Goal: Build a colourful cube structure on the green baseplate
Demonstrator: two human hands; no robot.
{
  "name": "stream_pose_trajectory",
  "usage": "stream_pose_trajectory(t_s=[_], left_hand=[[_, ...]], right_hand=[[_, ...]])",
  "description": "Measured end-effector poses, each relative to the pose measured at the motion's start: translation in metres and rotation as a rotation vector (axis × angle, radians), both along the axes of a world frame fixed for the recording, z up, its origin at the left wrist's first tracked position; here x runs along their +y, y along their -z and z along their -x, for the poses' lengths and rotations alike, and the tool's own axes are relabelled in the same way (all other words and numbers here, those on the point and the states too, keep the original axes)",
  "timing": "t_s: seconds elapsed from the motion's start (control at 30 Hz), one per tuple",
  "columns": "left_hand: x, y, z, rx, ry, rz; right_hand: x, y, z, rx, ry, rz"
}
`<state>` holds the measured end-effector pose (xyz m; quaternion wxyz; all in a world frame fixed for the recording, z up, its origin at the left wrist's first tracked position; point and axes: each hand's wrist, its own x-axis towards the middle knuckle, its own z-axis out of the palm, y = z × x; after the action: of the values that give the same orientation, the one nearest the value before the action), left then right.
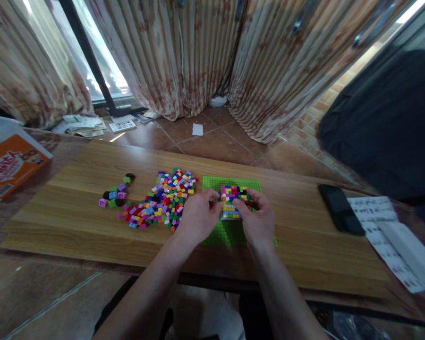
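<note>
A block of small multicoloured toy bricks [230,208] stands on a green studded baseplate [230,236]. My right hand [260,218] is closed around the block's right side, its thumb on the front and its fingers behind. At the block's left edge is my left hand [202,212], thumb and forefinger brought close together. Whatever may be between those fingertips is too small to make out. Just left of my left hand spreads a pile of loose small bricks [170,193] in many colours.
Larger pink, green, blue and black bricks [113,195] lie left of the pile. A black phone [341,209] and printed papers [386,236] are on the right. An orange-labelled plastic box [14,160] stands at far left. Curtains [156,56] hang beyond the wooden table [311,255].
</note>
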<state>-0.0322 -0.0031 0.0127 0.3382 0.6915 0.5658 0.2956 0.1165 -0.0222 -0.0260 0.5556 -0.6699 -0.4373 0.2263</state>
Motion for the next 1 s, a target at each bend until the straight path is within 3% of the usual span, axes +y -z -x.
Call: stream_pose_trajectory(t_s=[0.4,0.53,0.67,0.83,1.0], left_hand=[[0.001,0.001,-0.002,0.029,0.025,0.0],[0.001,0.001,-0.002,0.043,0.023,-0.003],[0.001,0.002,-0.003,0.059,0.021,0.002],[0.002,0.003,-0.004,0.075,0.016,0.004],[0.001,0.002,-0.005,0.09,0.008,0.005]], right_hand=[[0.008,0.003,0.004,0.178,0.031,0.0],[0.007,-0.007,-0.002,0.437,0.021,0.037],[0.003,-0.022,-0.013,0.618,0.097,0.075],[0.0,-0.025,-0.016,0.608,0.118,0.037],[0.002,-0.01,-0.009,0.452,-0.012,0.012]])
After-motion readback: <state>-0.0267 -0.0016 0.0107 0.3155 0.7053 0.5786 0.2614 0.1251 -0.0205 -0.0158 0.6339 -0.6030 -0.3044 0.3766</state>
